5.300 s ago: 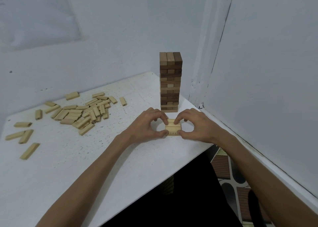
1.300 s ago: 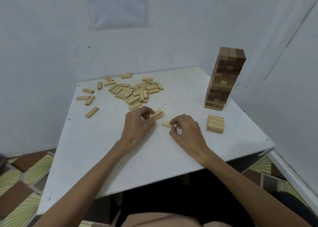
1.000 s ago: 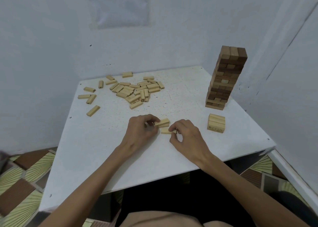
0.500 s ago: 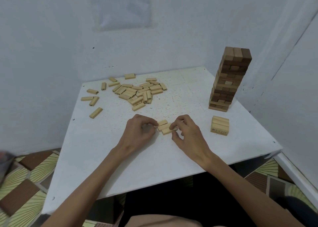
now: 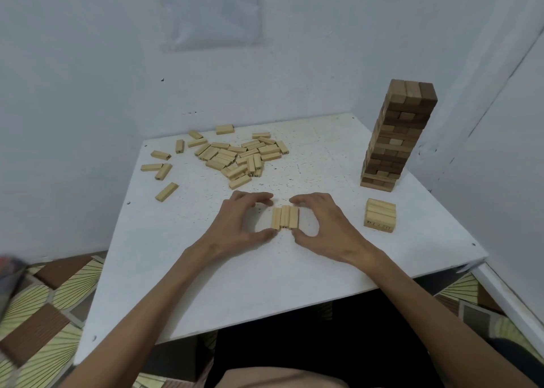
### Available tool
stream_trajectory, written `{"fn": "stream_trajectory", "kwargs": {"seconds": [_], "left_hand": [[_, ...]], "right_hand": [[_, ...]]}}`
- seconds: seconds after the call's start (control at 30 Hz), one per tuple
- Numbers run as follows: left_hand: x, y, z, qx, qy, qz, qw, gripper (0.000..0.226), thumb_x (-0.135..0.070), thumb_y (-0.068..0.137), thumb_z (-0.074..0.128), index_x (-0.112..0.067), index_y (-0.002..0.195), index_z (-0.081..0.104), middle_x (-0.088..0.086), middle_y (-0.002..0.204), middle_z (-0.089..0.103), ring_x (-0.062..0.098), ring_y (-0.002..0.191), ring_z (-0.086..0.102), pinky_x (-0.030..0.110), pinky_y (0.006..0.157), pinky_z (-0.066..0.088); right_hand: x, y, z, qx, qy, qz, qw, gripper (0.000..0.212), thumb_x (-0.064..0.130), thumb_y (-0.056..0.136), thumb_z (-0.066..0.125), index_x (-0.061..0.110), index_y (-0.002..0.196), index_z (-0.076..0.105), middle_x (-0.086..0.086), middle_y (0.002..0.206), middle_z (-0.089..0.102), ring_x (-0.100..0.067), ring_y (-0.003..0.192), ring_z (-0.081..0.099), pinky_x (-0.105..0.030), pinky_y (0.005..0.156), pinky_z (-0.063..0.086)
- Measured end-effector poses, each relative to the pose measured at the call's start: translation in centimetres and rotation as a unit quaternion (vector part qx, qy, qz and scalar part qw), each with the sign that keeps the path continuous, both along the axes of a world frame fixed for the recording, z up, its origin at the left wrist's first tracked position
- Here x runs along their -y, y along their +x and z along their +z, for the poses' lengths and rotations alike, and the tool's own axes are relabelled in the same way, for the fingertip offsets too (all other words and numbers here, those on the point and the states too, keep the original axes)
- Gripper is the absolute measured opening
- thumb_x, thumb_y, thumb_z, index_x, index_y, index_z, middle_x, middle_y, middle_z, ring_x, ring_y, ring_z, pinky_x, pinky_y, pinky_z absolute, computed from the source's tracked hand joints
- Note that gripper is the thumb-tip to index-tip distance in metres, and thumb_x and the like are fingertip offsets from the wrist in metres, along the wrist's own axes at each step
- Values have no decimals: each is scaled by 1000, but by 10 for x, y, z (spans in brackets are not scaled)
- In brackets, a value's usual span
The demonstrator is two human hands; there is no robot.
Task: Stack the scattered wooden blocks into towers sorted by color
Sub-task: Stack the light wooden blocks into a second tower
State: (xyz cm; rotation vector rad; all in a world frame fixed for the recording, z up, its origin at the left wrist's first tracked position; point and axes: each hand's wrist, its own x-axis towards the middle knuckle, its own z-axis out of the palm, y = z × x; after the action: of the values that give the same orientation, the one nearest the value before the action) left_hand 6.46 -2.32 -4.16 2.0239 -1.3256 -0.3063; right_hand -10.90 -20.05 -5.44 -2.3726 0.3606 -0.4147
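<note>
Fingers [image 5: 259, 199] curled, left hand [image 5: 238, 225], right hand [image 5: 326, 228] pinching block row [image 5: 285, 217]

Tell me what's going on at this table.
A person is sorting wooden blocks by color. The left hand and right hand pinch a row of three light blocks lying side by side on the white table. A short light stack sits to the right, a tall brown tower behind it. More loose light blocks lie scattered at the far left.
</note>
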Motion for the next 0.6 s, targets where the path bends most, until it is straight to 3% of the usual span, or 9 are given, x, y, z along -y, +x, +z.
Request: {"fn": "stream_trajectory", "kwargs": {"seconds": [0.17,0.4,0.6], "left_hand": [[9,7,3,-17,5,-24,1000,63,-42,81,86,-38,138,58,-34,124,63,2,124,46,44,110,40],[13,5,6,-3,-6,-10,1000,58,-35,78,90,-34,131,66,-55,113,49,0,120,48,37,109,40],[15,7,-3,-22,-26,-4,999,47,-39,75,91,-41,119,72,-29,114,63,-1,121,47,39,106,42]], "right_hand": [[10,5,0,-1,48,-9,999,66,44,82,85,38,139,53,25,127,62,9,132,39,-19,107,35],[14,9,-1,28,48,-4,998,65,42,77,89,36,135,59,26,118,69,2,127,49,-27,105,40],[12,9,-2,41,54,-4,998,49,35,79,89,32,124,69,21,116,63,4,116,57,-9,97,41]]}}
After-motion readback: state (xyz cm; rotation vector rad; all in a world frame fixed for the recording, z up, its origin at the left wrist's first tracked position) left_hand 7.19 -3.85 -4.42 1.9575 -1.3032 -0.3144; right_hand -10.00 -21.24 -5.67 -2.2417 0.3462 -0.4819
